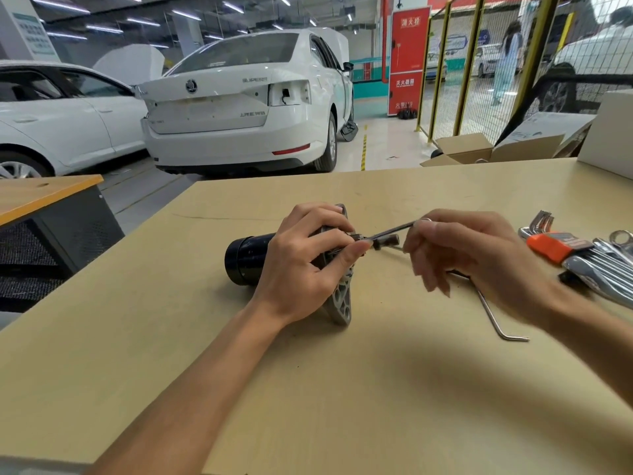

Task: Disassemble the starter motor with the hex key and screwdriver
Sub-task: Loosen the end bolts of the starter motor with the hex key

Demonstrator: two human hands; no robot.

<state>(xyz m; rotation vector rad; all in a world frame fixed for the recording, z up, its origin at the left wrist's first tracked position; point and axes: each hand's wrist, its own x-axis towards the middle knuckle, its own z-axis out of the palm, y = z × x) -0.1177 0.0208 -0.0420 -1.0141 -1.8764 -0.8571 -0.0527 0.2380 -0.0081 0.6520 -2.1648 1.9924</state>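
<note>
**Hex key goes into the flange bolt**

Starter motor [251, 260] lies sideways mid-table [342, 389]; left hand [305, 262] clamps round its flange; right hand [469, 258] pinches the hex key [394, 230]; loosening looks underway; next, steady turns, tip seated.

A car repair workshop is seen here: two white cars [239, 97] are parked on the painted floor, one with its tail light taken out, a yellow mesh fence [455, 66] is set up behind, and wrenches [596, 265] are laid out on the workbench [342, 389]
</note>
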